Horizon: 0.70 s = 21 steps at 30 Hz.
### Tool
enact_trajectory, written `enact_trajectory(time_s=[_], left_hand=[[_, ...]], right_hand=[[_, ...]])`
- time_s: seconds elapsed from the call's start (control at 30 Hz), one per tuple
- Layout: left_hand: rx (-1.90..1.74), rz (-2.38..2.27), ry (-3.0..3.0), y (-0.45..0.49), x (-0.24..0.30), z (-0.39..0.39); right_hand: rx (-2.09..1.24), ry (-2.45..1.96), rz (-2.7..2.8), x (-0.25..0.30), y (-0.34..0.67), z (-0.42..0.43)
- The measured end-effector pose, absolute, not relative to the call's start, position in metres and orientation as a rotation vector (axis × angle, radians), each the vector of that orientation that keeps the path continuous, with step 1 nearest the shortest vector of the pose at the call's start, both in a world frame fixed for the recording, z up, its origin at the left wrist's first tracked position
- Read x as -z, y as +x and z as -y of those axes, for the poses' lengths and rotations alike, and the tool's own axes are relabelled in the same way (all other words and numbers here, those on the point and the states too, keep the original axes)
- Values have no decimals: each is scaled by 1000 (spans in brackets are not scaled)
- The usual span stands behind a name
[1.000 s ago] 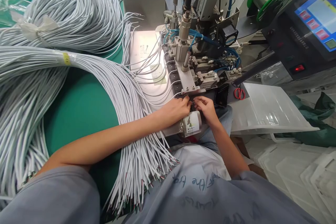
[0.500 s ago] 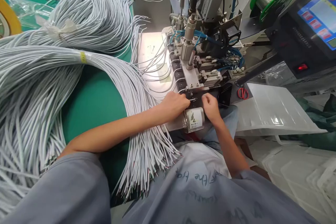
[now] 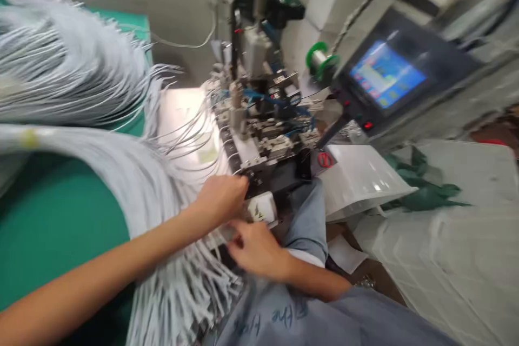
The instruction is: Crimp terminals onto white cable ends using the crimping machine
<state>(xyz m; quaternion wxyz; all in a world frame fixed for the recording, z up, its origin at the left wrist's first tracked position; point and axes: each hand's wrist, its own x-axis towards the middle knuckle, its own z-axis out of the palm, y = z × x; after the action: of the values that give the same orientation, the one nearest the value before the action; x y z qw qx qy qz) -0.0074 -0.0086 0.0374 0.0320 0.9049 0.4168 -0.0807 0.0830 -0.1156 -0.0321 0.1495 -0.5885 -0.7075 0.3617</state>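
My left hand [image 3: 225, 194] is closed at the front corner of a benchtop machine [image 3: 259, 135]. Its fingertips, and whatever is between them, are hidden. Below and to its right, my right hand [image 3: 257, 248] has its index finger and thumb pointing left with a gap between them. Blurred, it appears empty beside a bundle of white cables [image 3: 121, 173] whose loose ends hang toward my lap. A jar with a white label [image 3: 261, 208] sits between the hands and the machine. Several single white cables [image 3: 190, 140] run across a lit pale plate to the machine's left side.
Another thick cable bundle [image 3: 81, 65] lies farther back on the green mat [image 3: 60, 216]. A tilted control screen [image 3: 387, 73], a green-rimmed spool [image 3: 320, 59] and red-handled scissors [image 3: 325, 160] are right of the machine. A whitish plastic tray [image 3: 360, 173] sits lower right.
My right hand has moved from the machine's front, past the labelled jar, to the cable ends below my left hand. The view has swung right, and the picture is blurred.
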Motion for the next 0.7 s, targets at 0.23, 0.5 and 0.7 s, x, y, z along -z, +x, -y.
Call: enact_trajectory(time_s=[0.23,0.5,0.7], left_hand=[[-141,-1051,2910,-10,-33,13],[-476,-876,2673,-8,-17,6],[-732,-852,2631,-11,-10,-4]], right_hand=[[-899,-1702,2091,28,90,110],[-1141,-1357,1382,-5,165,46],[-1172,-1174,1043,4,160,41]])
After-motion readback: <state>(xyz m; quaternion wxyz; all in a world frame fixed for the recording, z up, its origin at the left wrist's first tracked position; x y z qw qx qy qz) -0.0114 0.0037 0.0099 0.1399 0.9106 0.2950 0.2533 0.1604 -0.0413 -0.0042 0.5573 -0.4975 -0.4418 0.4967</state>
